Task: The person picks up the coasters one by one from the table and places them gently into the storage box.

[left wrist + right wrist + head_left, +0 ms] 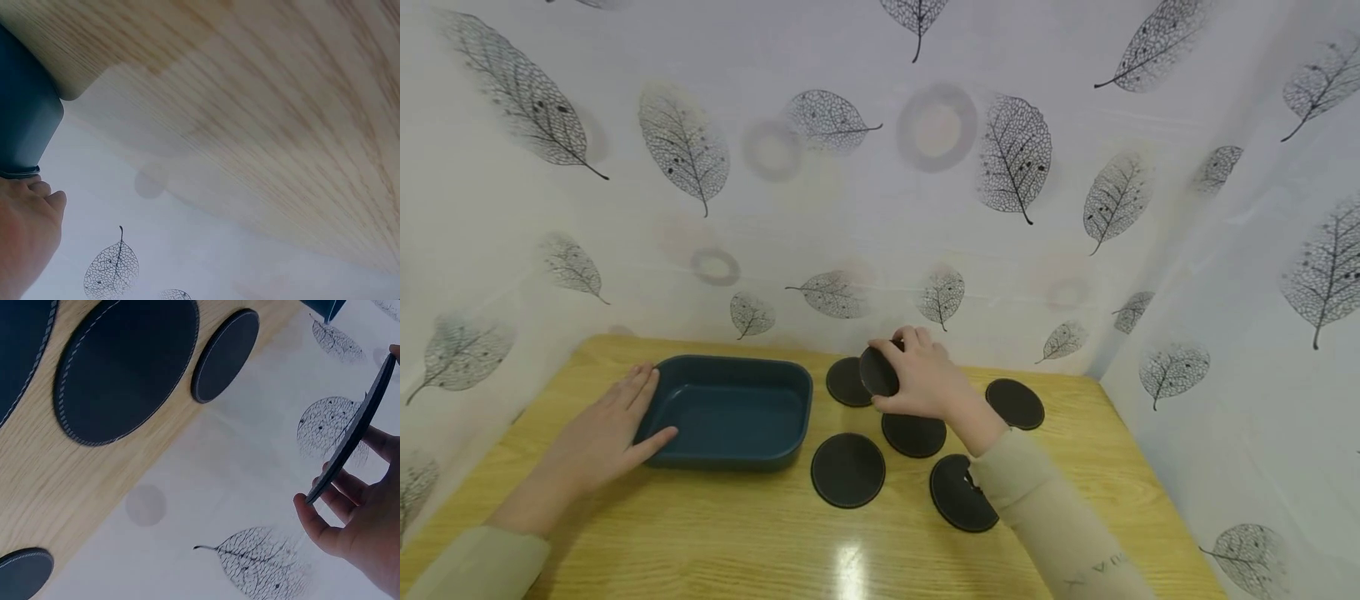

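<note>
My right hand (925,375) holds a round black coaster (878,372) by its edge, tilted up above the table. In the right wrist view, the fingertips grip the rim of this coaster (351,434), seen nearly edge-on. On the left, a deep blue rectangular dish (730,421) stands on the table. My left hand (602,429) rests against its left end, the fingers straight along the rim and the thumb stretched over the front corner. The left wrist view catches the fingers right at the rim of the dish (28,100).
Several more black coasters lie flat on the wooden table (730,533): one at the back (842,383), a front one (848,471), a middle one (914,437), one partly under the right sleeve (957,493), and another far right (1015,404). A leaf-patterned curtain (865,208) hangs behind.
</note>
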Demonstrator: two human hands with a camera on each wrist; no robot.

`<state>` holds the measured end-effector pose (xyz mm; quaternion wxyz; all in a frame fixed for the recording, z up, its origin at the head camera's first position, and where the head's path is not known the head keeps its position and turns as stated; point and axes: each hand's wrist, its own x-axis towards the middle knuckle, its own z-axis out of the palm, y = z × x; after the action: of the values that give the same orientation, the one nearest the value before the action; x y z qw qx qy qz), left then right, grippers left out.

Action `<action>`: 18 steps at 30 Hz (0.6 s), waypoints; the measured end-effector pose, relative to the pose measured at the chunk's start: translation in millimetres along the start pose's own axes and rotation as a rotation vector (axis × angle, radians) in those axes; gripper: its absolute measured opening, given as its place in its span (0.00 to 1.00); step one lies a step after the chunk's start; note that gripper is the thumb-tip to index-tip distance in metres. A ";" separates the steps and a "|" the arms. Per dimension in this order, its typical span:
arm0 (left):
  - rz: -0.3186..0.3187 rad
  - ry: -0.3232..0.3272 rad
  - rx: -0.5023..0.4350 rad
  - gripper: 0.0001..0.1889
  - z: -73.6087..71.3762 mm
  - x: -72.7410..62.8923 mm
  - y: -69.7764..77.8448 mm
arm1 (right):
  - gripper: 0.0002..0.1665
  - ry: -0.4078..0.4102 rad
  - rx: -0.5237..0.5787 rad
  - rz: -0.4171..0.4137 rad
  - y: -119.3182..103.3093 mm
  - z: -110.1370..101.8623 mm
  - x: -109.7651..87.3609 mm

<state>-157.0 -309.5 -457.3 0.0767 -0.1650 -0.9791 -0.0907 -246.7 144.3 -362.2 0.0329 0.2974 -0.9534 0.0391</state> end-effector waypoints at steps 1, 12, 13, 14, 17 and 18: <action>0.001 0.001 0.003 0.53 0.2 0.0 -0.2 | 0.51 -0.005 -0.002 -0.008 -3.2 0.3 2.7; -0.001 -0.009 0.007 0.53 2.0 0.1 -3.2 | 0.52 -0.037 -0.033 -0.102 -44.2 10.8 35.3; -0.001 -0.007 0.005 0.53 1.8 -0.1 -3.0 | 0.52 -0.040 -0.047 -0.107 -49.0 11.8 38.1; 0.001 -0.003 0.005 0.53 1.7 -0.2 -2.8 | 0.52 -0.044 -0.060 -0.113 -53.9 12.4 40.5; 0.005 0.006 0.009 0.52 1.2 -0.8 -2.2 | 0.52 -0.059 -0.097 -0.138 -68.0 15.4 47.8; 0.006 0.006 0.009 0.52 1.0 -1.0 -2.1 | 0.53 -0.064 -0.106 -0.147 -72.4 16.5 50.2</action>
<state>-156.9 -311.5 -458.8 0.0808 -0.1671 -0.9788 -0.0864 -247.3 55.0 -370.3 0.0210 0.3655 -0.9303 -0.0232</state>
